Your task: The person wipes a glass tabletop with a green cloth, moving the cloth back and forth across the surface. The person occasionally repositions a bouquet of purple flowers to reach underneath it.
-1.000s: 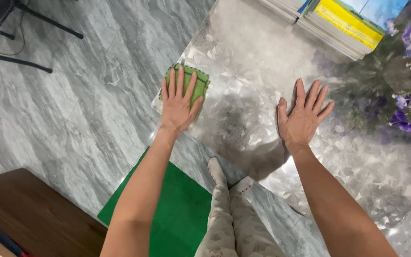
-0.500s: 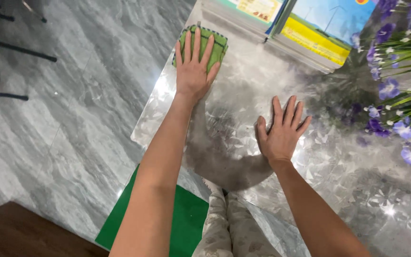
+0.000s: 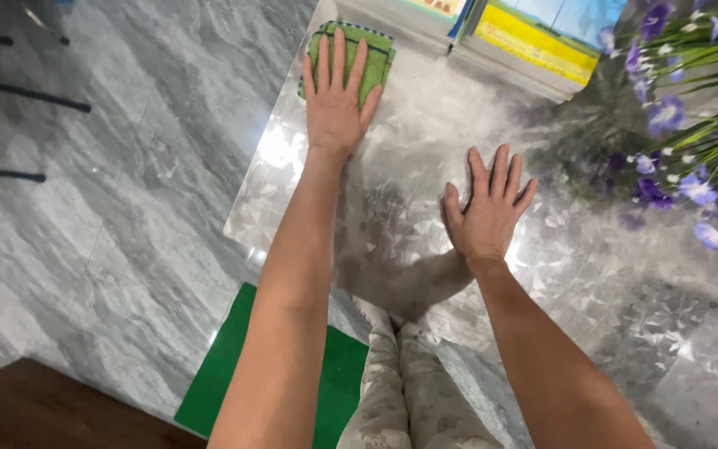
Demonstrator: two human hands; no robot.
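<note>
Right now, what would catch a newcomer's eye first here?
The left hand pressing a green cloth flat at the table's far left edge. The right hand lies flat mid-table. Purple flowers crowd the right; books lie along the far edge.

- The green cloth (image 3: 357, 51) is a small folded square of nubbly fabric with dark stitched edging.
- It lies flat on the glossy table top (image 3: 425, 141), near the table's left edge and close to the far end.
- The left hand (image 3: 336, 104) presses on it with fingers spread, covering its near half; the far corners show beyond the fingertips.
</note>
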